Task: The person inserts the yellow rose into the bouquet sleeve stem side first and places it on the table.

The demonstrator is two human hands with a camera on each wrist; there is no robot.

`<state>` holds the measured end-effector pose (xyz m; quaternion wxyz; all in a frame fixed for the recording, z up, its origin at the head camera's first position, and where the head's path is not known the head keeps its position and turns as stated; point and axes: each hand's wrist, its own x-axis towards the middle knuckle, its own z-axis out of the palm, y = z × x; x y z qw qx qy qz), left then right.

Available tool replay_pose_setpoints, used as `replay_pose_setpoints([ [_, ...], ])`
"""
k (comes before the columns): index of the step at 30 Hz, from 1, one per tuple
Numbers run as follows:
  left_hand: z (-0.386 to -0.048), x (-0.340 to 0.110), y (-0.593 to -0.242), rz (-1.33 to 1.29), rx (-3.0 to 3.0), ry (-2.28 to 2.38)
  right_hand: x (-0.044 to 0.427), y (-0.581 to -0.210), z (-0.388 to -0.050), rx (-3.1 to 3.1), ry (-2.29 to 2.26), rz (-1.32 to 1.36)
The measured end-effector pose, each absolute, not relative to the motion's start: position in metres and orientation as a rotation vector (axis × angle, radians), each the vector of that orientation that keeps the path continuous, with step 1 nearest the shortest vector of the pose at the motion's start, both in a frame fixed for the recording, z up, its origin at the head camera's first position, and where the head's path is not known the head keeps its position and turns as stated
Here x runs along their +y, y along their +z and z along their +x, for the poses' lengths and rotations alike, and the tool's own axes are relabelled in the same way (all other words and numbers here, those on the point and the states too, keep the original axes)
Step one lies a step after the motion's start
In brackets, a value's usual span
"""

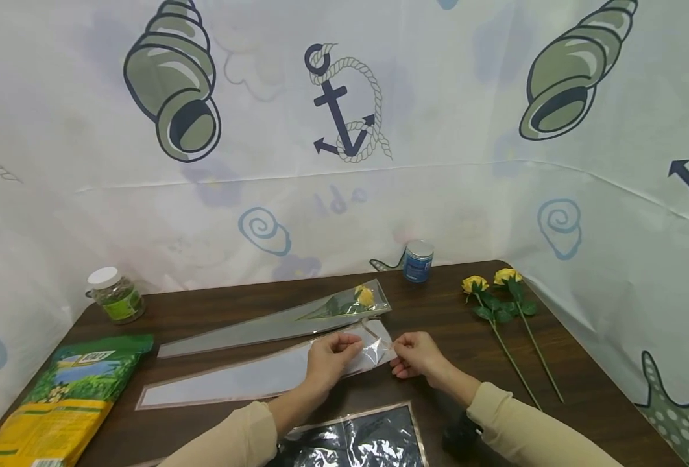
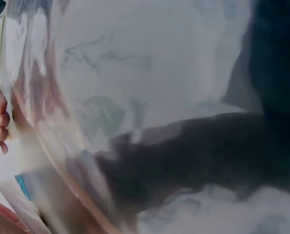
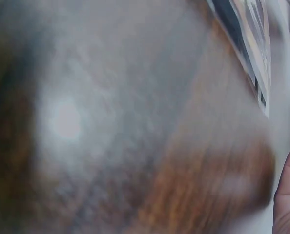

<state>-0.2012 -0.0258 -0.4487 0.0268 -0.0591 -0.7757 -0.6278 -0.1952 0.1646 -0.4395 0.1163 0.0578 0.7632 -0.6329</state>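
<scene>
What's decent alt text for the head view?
A person's left grip and right grip hold the wide end of a long, tapered white sleeve on a dark table. Behind it lies a similar sleeve containing a yellow rose; two loose yellow roses lie to the right.

Creased white backdrop point(image 1: 455, 117) with grey-green shells point(image 1: 166, 81), blue spirals point(image 1: 265, 230) and navy anchors point(image 1: 336, 120) behind a dark wood-grain table point(image 1: 438, 305).

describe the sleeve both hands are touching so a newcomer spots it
On the dark table, look left of two loose roses. Pick the tapered whitish sleeve, its wide end held by the left hand and right hand. The grey sleeve behind shows a yellow rose; this one shows none.
</scene>
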Motion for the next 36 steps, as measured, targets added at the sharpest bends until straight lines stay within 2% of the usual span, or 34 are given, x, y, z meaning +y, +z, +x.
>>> replay_pose_setpoints([
  [7,-0.202,-0.032,-0.444,-0.166,-2.376,-1.926,0.176,-0.435,-0.203,2.216,-1.902,0.12],
  [11,-0.202,-0.032,-0.445,-0.139,-2.402,-1.9,0.208,-0.428,-0.205,2.456,-1.855,0.096],
  [20,-0.203,-0.031,-0.447,-0.166,-2.425,-1.894,0.316,-0.426,-0.197,3.067,-1.226,0.256],
  [27,-0.201,-0.028,-0.45,-0.178,-2.424,-1.912,0.327,-0.427,-0.192,3.044,-0.974,0.196],
  [31,-0.201,-0.027,-0.452,-0.201,-2.425,-1.917,0.323,-0.427,-0.193,2.923,-1.106,0.226],
  [36,-0.201,-0.025,-0.453,-0.209,-2.425,-1.926,0.317,-0.427,-0.194,2.44,-1.615,0.348],
])
